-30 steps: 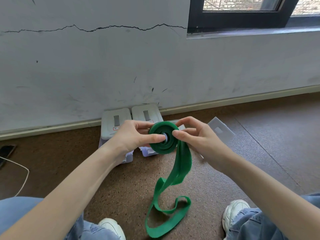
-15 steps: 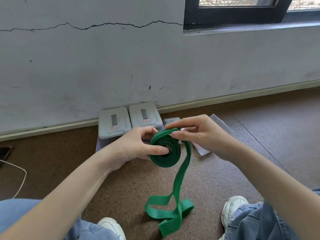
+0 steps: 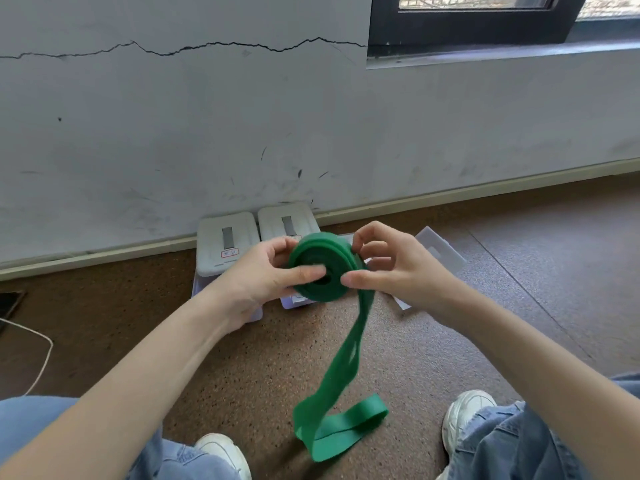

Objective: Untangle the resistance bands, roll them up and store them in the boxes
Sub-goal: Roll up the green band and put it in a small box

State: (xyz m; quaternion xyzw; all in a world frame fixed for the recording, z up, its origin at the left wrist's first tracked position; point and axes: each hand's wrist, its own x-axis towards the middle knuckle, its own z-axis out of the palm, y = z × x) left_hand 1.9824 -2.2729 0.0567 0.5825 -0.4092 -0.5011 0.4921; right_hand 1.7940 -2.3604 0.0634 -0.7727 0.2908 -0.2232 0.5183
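A green resistance band point(image 3: 322, 265) is partly wound into a flat coil held in the air between both hands. My left hand point(image 3: 266, 275) grips the coil from the left, thumb across its face. My right hand point(image 3: 391, 268) pinches the coil's right edge with thumb and fingers. The unrolled tail point(image 3: 346, 368) hangs down from the coil and ends in a loose loop on the floor. Two white lidded boxes point(image 3: 227, 242) point(image 3: 287, 220) stand against the wall behind the hands. A loose white lid point(image 3: 440, 251) lies to the right, partly hidden by my right hand.
Brown speckled floor point(image 3: 450, 341) spreads out ahead. My knees in jeans and white shoes point(image 3: 467, 410) frame the lower view. A white cable point(image 3: 38, 341) and a dark device point(image 3: 10, 303) lie at the far left. The cracked wall and skirting board close off the back.
The coil has grown as more band was wound on, and the hanging tail is shorter. My right hand shifted from the top of the coil to its right edge.
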